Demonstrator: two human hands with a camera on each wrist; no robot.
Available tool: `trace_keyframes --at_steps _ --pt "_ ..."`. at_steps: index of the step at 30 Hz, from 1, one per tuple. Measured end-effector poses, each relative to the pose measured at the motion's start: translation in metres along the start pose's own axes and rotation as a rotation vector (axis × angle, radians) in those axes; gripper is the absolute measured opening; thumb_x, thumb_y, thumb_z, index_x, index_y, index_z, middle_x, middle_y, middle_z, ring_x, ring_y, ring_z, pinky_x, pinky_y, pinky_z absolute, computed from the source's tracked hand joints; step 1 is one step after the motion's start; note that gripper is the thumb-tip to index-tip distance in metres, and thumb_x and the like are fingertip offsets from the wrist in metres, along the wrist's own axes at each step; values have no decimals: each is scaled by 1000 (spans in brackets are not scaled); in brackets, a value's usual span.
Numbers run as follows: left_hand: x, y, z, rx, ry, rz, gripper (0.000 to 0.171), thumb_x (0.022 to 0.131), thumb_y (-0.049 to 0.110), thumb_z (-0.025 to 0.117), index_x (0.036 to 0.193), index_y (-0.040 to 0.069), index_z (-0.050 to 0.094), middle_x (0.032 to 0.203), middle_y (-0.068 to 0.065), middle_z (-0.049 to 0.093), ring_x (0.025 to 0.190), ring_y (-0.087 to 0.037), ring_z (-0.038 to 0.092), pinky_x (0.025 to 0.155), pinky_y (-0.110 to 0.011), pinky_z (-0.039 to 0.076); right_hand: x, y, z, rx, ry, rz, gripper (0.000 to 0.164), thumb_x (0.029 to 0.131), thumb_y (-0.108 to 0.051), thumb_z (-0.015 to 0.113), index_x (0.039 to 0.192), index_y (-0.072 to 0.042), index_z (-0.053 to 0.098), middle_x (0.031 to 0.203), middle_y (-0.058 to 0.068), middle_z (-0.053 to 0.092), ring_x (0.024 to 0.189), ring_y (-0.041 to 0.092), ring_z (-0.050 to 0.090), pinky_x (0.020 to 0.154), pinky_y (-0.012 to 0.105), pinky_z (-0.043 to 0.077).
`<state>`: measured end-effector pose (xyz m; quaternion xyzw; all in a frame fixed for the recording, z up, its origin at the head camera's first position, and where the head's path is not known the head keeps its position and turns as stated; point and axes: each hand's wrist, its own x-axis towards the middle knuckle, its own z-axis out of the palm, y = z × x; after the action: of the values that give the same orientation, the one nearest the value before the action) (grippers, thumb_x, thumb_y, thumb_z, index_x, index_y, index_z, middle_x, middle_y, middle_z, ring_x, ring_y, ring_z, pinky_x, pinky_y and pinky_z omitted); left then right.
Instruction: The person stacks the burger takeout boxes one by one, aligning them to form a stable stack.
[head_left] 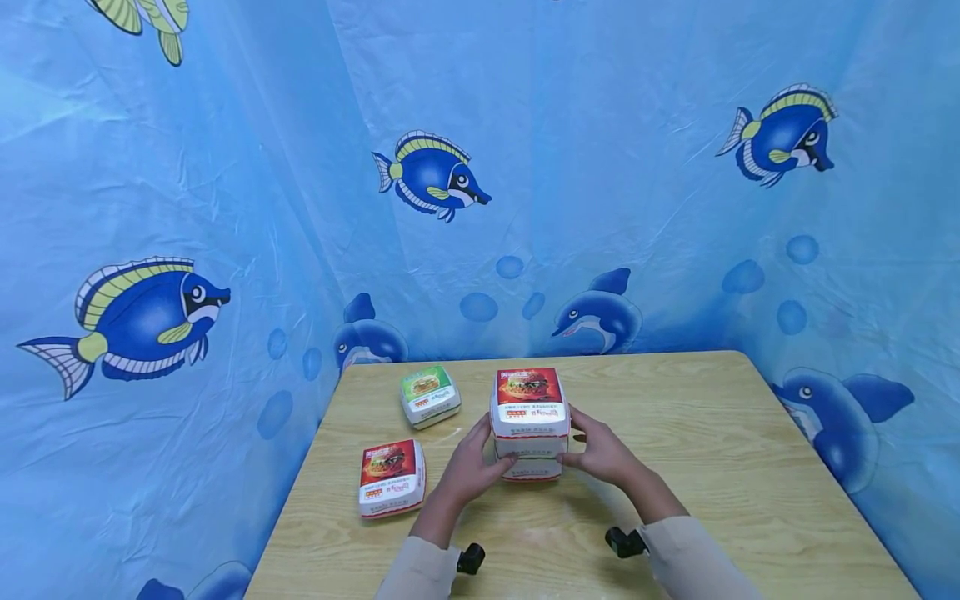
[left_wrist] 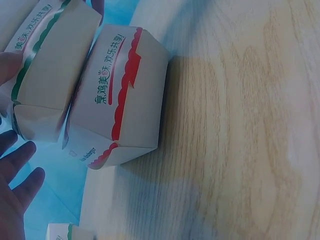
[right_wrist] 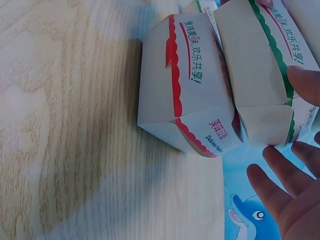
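Note:
A stack of burger boxes stands in the middle of the table in the head view, with a red-topped box (head_left: pixel 529 400) uppermost. Beneath it is a green-trimmed box (right_wrist: pixel 260 65), and lowest comes a red-trimmed box (left_wrist: pixel 120 90) resting on the wood. My left hand (head_left: pixel 471 468) grips the stack from the left, its thumb on the front of the green-trimmed box. From the right side my right hand (head_left: pixel 606 454) holds it in the same way, thumb in front. A narrow gap shows between the green-trimmed box and the lowest one in both wrist views.
Left of the stack lie a green-topped burger box (head_left: pixel 430 396) near the back and a red-topped burger box (head_left: pixel 392 477) closer to me. The wooden table (head_left: pixel 750 500) meets a blue curtain (head_left: pixel 637 208) printed with fish and dolphins at its back and sides.

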<state>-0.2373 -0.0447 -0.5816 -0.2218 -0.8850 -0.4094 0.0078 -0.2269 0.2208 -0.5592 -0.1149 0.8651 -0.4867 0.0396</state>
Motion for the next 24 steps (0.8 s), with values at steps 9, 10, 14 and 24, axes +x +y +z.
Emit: trace_keyframes --at_steps 9,10,14,24 --pt "1 0 -2 28 3 23 82 87 51 68 154 24 30 156 3 29 140 -20 31 110 -42 31 3 -1 1 3 -4 -16 98 73 -6 84 154 -22 30 141 6 51 129 32 46 99 53 43" --pt "1 0 -2 28 4 25 81 87 50 69 154 24 30 156 3 30 140 -20 31 110 -42 31 2 -1 1 2 -5 -15 98 73 -6 83 154 -22 30 141 6 51 129 32 46 99 53 43" --pt "1 0 -2 17 3 29 81 87 47 70 154 25 29 156 5 29 140 -18 30 110 -40 31 3 -1 1 1 -2 -17 98 73 -7 83 154 -22 31 141 5 52 129 31 45 99 54 43" --pt "2 -1 -2 -1 11 27 81 87 49 69 154 31 27 156 8 28 141 -18 30 109 -44 32 3 0 0 -6 -3 -16 97 74 -9 84 154 -22 30 141 5 51 127 31 48 98 52 44"
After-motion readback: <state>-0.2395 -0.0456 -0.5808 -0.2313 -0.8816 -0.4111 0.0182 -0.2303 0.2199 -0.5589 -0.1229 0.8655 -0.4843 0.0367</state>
